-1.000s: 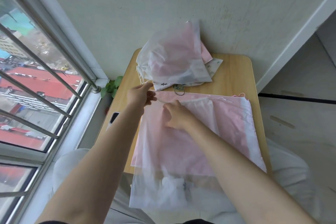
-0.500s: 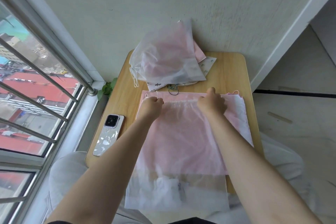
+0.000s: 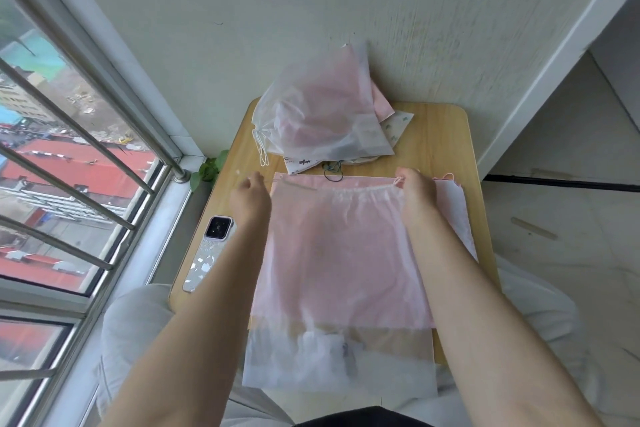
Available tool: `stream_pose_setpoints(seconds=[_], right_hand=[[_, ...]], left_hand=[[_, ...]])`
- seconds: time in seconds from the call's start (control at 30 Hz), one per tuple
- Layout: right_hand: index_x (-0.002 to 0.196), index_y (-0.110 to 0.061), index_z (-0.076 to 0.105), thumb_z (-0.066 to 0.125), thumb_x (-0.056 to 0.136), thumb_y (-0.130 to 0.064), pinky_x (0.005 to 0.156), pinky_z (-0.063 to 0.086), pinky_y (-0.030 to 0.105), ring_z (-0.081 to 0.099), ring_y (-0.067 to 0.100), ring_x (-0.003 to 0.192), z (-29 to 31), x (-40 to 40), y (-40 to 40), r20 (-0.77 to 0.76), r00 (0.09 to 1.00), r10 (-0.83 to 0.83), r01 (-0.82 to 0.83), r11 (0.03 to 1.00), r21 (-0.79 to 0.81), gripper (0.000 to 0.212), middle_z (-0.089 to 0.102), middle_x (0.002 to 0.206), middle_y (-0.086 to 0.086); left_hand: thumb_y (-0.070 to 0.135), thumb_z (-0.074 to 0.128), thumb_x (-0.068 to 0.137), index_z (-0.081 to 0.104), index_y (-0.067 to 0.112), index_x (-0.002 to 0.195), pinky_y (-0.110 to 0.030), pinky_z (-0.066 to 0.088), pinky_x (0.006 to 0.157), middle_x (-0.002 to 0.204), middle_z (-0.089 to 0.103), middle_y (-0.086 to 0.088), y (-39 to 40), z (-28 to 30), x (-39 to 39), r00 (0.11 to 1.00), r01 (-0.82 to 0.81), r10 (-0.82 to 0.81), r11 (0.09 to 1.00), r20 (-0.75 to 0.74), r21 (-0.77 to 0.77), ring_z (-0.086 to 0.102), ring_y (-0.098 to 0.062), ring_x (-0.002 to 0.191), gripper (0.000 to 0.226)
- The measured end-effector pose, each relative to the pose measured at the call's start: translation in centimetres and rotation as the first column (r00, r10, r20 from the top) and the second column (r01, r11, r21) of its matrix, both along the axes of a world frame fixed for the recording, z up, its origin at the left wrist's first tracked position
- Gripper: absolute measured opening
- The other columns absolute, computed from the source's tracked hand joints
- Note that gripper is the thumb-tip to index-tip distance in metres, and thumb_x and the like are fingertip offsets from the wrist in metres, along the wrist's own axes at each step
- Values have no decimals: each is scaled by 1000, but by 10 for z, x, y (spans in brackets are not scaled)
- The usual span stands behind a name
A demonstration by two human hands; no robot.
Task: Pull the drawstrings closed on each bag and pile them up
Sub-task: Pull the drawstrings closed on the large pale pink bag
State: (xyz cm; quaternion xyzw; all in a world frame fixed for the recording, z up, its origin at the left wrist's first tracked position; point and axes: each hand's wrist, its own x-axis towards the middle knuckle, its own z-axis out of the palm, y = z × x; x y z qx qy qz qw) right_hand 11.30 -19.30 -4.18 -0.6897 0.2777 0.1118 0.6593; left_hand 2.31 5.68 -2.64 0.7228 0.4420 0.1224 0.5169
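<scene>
A translucent white drawstring bag [image 3: 341, 253] lies flat on top of pink bags on the wooden table [image 3: 440, 139], its lower end hanging over the near edge. Its top hem is gathered between my hands. My left hand [image 3: 250, 198] pinches the white drawstring [image 3: 298, 186] out past the bag's left corner. My right hand [image 3: 415, 194] grips the cord loop at the right end of the hem. A pile of closed bags [image 3: 322, 114], translucent white over pink and printed ones, leans against the wall at the back of the table.
A phone [image 3: 209, 248] lies at the table's left edge. A window with metal bars [image 3: 83, 135] runs along the left. A small green plant [image 3: 207, 170] sits at the sill corner. A dark cord loop [image 3: 334, 172] lies between pile and bag.
My hands have spread apart along the top hem, each pulling a cord end outward, left hand past the bag's left corner. The hem has bunched narrower. The view shifted slightly.
</scene>
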Motion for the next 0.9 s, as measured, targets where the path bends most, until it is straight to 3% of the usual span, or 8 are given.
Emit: stream_pose_setpoints(seconds=[0.17, 0.4, 0.5, 0.6, 0.67, 0.73, 0.83, 0.9], right_hand=[[80, -15, 61, 51, 92, -16, 68, 46, 25, 62, 14, 71, 4, -4, -3, -32, 990, -136, 140, 951, 277, 16, 65, 79, 0], [139, 2, 44, 35, 102, -9, 107, 40, 33, 53, 24, 126, 17, -20, -15, -65, 964, -258, 256, 835, 486, 40, 49, 143, 14], [132, 4, 51, 35, 100, -9, 90, 52, 33, 62, 25, 111, 26, -29, -19, -26, 965, -263, 228, 779, 584, 38, 59, 124, 16], [111, 3, 64, 39, 98, -14, 71, 55, 27, 63, 18, 74, 32, -32, -16, 1, 972, -234, 162, 676, 719, 33, 65, 88, 12], [88, -2, 65, 43, 95, -16, 46, 38, 20, 44, 11, 47, 36, -31, -13, 8, 983, -183, 122, 683, 720, 27, 59, 71, 6], [68, -9, 56, 46, 92, -18, 38, 20, 21, 27, 10, 35, 34, -28, -13, 23, 995, -101, 63, 768, 638, 27, 49, 61, 3], [58, -12, 46, 48, 87, -21, 38, 18, 21, 24, 11, 32, 32, -26, -12, 49, 999, 17, -32, 946, 322, 30, 43, 55, 2], [54, -11, 44, 48, 82, -17, 43, 26, 23, 32, 12, 36, 35, -28, -12, 111, 993, -35, 36, 999, -4, 29, 43, 51, 1]], left_hand=[[29, 47, 90, 72, 19, 88, -29, 41, 57, 63, 50, -3, 24, 3, -20, 941, -322, 339, 884, -7, -339, 46, -20, 54, 27], [23, 38, 101, 67, 9, 92, -22, 47, 54, 76, 57, -4, 45, 2, -39, 827, -343, 563, 530, 19, -776, 55, -14, 62, 33], [29, 39, 104, 66, 7, 94, -33, 55, 83, 91, 67, -7, 49, -2, -43, 743, -163, 647, 423, 171, -892, 67, -21, 82, 36], [26, 40, 104, 60, 7, 86, -24, 50, 55, 53, 46, 1, 42, 7, -39, 693, 51, 663, 347, 284, -936, 46, -11, 44, 33], [29, 41, 103, 53, 12, 77, -19, 23, 36, 44, 25, 6, 40, 13, -34, 790, 104, 508, 440, 343, -892, 22, -8, 34, 34], [31, 41, 102, 52, 13, 74, -19, 13, 36, 42, 21, 8, 38, 17, -29, 903, 111, 246, 656, 351, -747, 16, -8, 35, 35], [32, 43, 99, 61, 8, 73, -23, 26, 46, 45, 32, 4, 32, 22, -27, 974, 182, -141, 955, 179, -236, 28, -14, 40, 39], [30, 45, 96, 63, 2, 70, -29, 33, 55, 52, 45, -3, 31, 21, -30, 967, 251, -256, 949, 2, 189, 40, -21, 48, 42]])
